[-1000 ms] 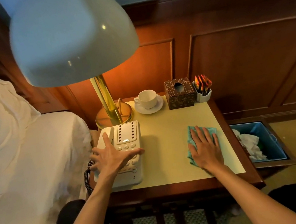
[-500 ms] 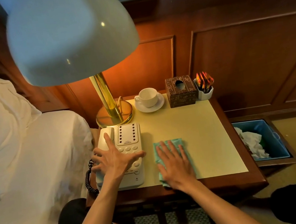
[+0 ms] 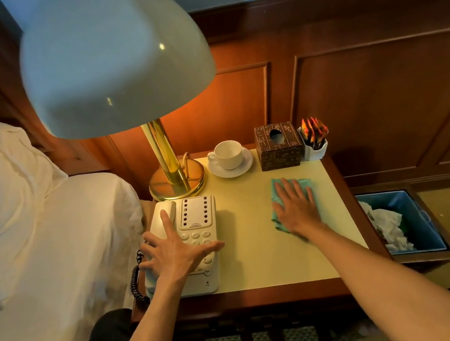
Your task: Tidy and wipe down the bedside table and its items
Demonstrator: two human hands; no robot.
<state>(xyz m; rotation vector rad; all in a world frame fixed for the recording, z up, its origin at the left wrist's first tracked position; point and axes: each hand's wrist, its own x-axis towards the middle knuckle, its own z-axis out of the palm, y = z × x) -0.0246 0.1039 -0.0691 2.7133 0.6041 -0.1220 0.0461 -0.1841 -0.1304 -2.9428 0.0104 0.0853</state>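
The bedside table (image 3: 261,256) has a pale yellow top with a dark wood rim. My right hand (image 3: 297,207) lies flat, fingers spread, pressing a green cloth (image 3: 275,191) onto the right half of the top. My left hand (image 3: 174,250) rests spread on the white telephone (image 3: 192,216) at the table's left front, covering part of its keypad. Behind stand a brass lamp base (image 3: 178,182), a white cup on a saucer (image 3: 228,155), a dark patterned tissue box (image 3: 278,145) and a white holder of sachets (image 3: 315,141).
The large pale lampshade (image 3: 111,55) hangs over the table's back left. A bed with white sheets (image 3: 38,244) touches the left side. A blue-lined bin (image 3: 402,219) holding crumpled tissues stands on the floor at the right. Wood panelling runs behind.
My right hand slid the cloth from the right side to beside the telephone, then back to the right half and a little further back. My left hand stayed on the telephone.
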